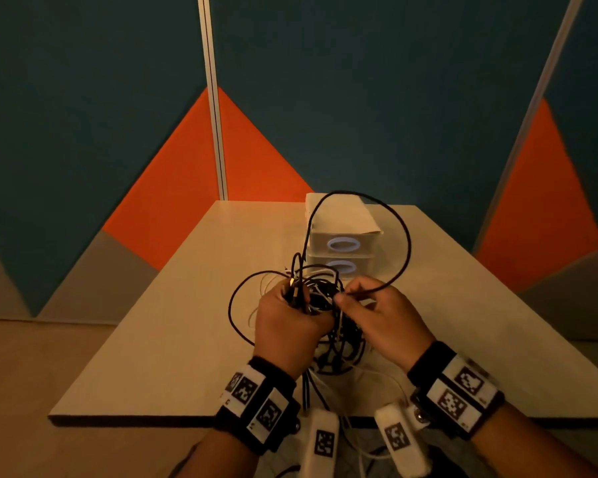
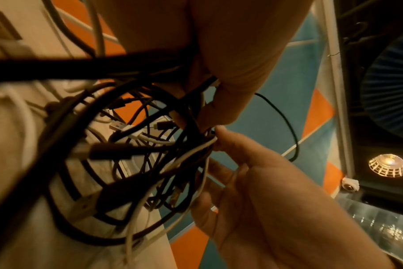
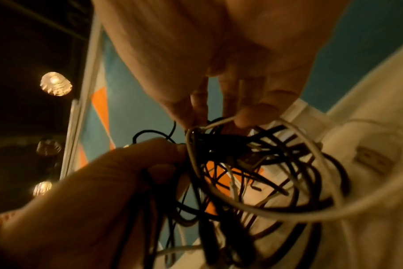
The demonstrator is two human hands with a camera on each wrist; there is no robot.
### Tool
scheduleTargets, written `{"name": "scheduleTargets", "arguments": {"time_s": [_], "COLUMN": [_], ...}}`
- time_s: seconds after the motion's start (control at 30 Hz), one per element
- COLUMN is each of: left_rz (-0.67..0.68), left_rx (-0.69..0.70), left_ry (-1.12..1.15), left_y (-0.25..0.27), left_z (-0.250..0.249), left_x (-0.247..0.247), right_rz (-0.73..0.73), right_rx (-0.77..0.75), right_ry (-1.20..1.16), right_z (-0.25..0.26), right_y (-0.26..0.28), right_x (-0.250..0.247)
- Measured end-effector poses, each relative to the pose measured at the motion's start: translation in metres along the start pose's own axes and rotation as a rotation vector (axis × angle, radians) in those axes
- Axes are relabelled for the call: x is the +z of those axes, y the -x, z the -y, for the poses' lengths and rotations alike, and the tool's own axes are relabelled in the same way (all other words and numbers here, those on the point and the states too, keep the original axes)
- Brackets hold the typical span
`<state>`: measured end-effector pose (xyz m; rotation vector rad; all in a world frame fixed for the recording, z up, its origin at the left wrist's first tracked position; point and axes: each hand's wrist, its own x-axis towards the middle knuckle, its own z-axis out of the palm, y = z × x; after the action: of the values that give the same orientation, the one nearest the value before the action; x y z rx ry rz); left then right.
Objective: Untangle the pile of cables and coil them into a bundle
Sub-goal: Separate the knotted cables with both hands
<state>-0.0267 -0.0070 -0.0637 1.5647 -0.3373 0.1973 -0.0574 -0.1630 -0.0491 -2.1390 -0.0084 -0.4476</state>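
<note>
A tangle of black and white cables (image 1: 337,343) hangs between my hands above the table (image 1: 173,346). My left hand (image 1: 295,300) grips a bunch of strands and plugs at the top of the tangle. Just to its right, my right hand (image 1: 341,298) pinches one black cable (image 1: 409,243), which rises in a big loop over the drawer unit. In the left wrist view, several USB plugs (image 2: 108,152) stick out of the tangle (image 2: 150,178). In the right wrist view, my right hand's fingertips (image 3: 249,118) touch a white strand (image 3: 311,151) at the top of the tangle (image 3: 260,182).
A small white two-drawer unit (image 1: 342,244) stands on the table just behind the cables. Another black loop (image 1: 237,326) droops to the left of my left hand. White cable ends (image 1: 359,453) hang over the table's front edge (image 1: 135,416). Teal and orange wall panels surround the table.
</note>
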Motion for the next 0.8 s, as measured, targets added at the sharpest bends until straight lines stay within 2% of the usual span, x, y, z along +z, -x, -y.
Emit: {"name": "scheduleTargets", "arguments": {"time_s": [0.13, 0.3, 0.43, 0.63, 0.8], "left_rz": [-0.06, -0.059, -0.01, 0.093, 0.116], "left_rx": [-0.026, -0.038, -0.034, -0.032, 0.036], "left_ry": [-0.018, 0.005, -0.002, 0.015, -0.012], "left_y": [-0.005, -0.009, -0.009, 0.001, 0.002], "left_z": [0.007, -0.001, -0.002, -0.007, -0.017], "left_x": [-0.003, -0.013, -0.018, -0.02, -0.022], "right_rz": [-0.037, -0.052, -0.046, -0.131, -0.138], "right_rx": [-0.07, -0.05, 0.027, -0.06, 0.039], "right_ry": [0.162, 0.1, 0.034, 0.073, -0.041], "right_z": [-0.002, -0.006, -0.013, -0.001, 0.002], "right_y": [-0.007, -0.006, -0.007, -0.009, -0.022], "right_x": [-0.003, -0.02, -0.027, -0.036, -0.04]}}
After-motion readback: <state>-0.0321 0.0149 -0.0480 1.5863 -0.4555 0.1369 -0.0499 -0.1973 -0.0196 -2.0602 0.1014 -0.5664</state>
